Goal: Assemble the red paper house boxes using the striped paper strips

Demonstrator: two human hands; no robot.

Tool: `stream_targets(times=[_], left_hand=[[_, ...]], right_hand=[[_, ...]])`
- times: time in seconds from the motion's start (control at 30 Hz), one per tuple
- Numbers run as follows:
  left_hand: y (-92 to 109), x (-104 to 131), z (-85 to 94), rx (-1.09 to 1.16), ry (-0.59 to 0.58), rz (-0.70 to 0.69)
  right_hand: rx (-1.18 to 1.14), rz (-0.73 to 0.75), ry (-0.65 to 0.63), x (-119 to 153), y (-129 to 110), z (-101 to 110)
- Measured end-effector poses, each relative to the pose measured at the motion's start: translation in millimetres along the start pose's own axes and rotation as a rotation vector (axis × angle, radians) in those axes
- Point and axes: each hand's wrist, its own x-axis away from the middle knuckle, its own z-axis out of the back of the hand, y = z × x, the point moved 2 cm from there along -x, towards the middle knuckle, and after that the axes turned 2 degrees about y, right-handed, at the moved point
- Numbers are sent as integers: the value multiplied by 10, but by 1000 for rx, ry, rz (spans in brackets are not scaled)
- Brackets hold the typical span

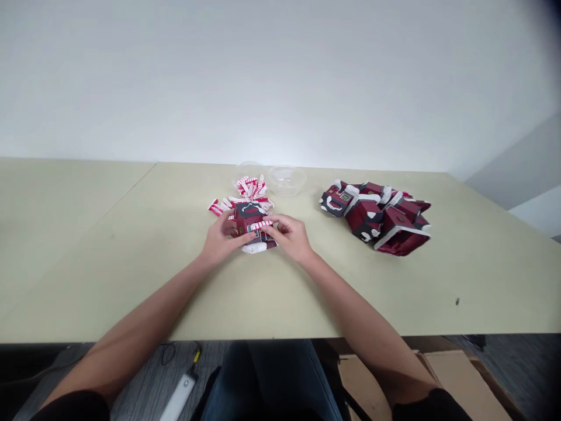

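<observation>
Near the middle of the table, my left hand (219,236) is closed around the left side of a small dark red toy house (242,215). The house has a dark roof with white trim, and its fluffy white edge (258,248) faces me. My right hand (291,235) pinches a short red-and-white striped strip (262,224) against the front of the house. My left thumb lies close to the strip's left end. Whether the strip is attached to the house I cannot tell. Just behind the house lie loose striped pieces (218,207), partly hidden by it.
More striped pieces (250,187) sit in a clear round container at the back, beside another clear plastic dish (287,180). A heap of several similar dark red houses (370,215) lies to the right. A small dark speck (457,302) is near the table's front right.
</observation>
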Motion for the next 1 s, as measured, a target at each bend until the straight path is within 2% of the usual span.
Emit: stream_targets(times=[0.13,0.3,0.4,0.57,0.7,1.0], left_hand=[[22,15,-12,-7,38,10],[41,39,-21,-13,38,13],[36,54,-20,-26,30,22],[23,64,-25,-34,22,11],[25,71,-29,-29,34,1],[16,76,-26,-22,30,9]], right_hand=[[238,249,13,2,-29,60],[413,418,-37,-15,-50,66],[512,508,3,-15,-75,67],[646,547,19,0,-76,85],[687,593,-7,2,-66,101],[735,694,42,17,-127,108]])
